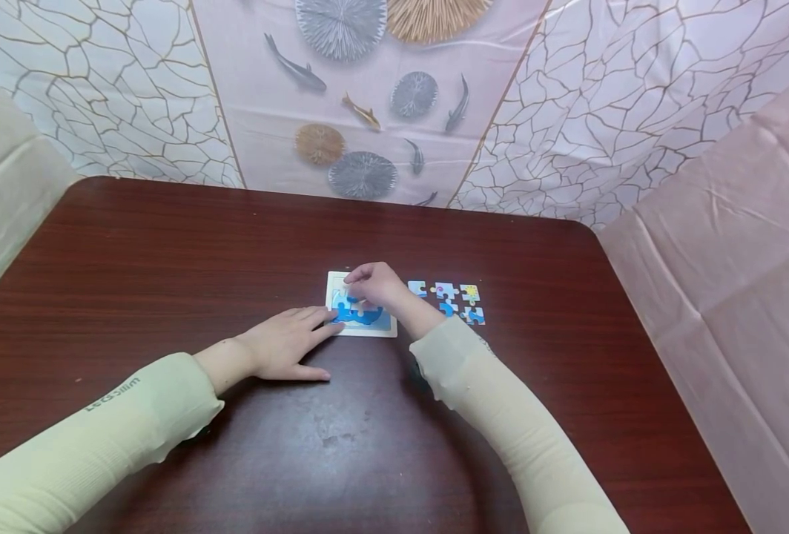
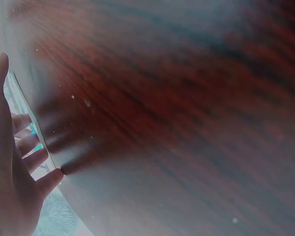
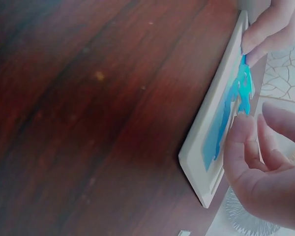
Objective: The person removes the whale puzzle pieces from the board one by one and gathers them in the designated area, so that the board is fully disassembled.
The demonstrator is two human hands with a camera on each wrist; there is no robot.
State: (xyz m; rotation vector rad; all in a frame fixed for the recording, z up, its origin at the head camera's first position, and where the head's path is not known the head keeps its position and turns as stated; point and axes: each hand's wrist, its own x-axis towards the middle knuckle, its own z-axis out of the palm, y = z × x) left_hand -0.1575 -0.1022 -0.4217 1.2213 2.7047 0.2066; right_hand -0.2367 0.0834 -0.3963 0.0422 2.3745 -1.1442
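A white-framed jigsaw board lies on the table, its lower part filled with blue pieces. My left hand is spread flat, fingertips over the board's left edge and thumb out on the table. The left wrist view shows its fingers along the board's side. Above the board, my right hand bends its thumb and fingers around a blue puzzle piece, which shows right at the thumb tip in the right wrist view. Part of that piece is hidden by the fingers.
Several loose puzzle pieces, among them one with a yellow sun, lie in rows right of the board. The dark wooden table ends at a patterned cloth wall behind, with pale cloth walls at both sides.
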